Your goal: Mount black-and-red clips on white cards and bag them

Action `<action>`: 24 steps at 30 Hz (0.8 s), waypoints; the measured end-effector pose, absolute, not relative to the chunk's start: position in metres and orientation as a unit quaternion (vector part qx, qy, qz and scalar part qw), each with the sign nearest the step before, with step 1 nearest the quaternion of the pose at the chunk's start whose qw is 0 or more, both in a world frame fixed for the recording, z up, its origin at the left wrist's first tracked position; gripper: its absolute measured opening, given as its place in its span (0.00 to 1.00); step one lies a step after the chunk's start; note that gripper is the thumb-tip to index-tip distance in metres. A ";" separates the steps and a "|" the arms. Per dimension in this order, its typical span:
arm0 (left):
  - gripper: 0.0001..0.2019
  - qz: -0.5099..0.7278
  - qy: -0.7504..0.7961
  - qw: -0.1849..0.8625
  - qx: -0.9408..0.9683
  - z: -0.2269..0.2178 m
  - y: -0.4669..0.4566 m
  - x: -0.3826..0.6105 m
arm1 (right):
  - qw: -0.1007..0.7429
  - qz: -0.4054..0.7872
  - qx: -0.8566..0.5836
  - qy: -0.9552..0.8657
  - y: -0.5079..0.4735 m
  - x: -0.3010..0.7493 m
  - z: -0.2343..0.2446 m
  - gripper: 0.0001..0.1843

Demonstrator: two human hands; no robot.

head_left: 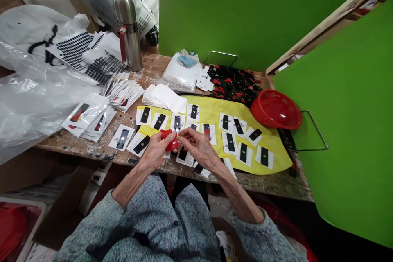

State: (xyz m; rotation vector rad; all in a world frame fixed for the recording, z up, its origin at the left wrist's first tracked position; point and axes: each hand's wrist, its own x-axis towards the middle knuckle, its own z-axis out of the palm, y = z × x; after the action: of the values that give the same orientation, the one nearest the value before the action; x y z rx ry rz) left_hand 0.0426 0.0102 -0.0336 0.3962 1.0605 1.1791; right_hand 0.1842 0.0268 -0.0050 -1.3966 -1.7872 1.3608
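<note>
My left hand (158, 149) is closed around a small red object (170, 139) at the near edge of the wooden table (92, 149). My right hand (196, 144) meets it from the right, its fingertips pinched together at the red object. What the right fingertips pinch is too small to make out. Beneath and around both hands lie several white cards with black rectangular pieces (230, 142), spread over a yellow sheet (215, 110).
A red basket (275, 109) sits right of the cards, with a heap of black and red pieces (233, 84) behind it. A stack of bagged cards (92, 116), white paper stack (162, 97), plastic bags (30, 90) and a steel flask (128, 30) fill the left. Green panels (353, 110) wall the right.
</note>
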 end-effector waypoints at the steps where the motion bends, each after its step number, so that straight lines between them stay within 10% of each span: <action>1: 0.24 0.529 0.474 0.682 0.177 -0.034 0.010 0.042 | 0.251 0.512 -0.509 -0.644 0.026 0.183 -0.007 0.09; 20: 0.26 0.497 0.518 0.682 0.142 -0.029 -0.005 0.002 | 0.103 0.156 -0.532 -0.826 0.079 0.162 -0.018 0.10; 24: 0.27 0.494 0.516 0.685 0.140 -0.029 -0.001 0.002 | 0.176 0.346 -0.479 -0.787 0.062 0.156 -0.004 0.09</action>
State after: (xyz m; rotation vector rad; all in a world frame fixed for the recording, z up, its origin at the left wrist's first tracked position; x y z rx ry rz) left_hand 0.0016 -0.0009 -0.0290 0.3134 1.1565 1.1077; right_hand 0.1555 0.0623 -0.0044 -1.3569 -2.2283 0.9807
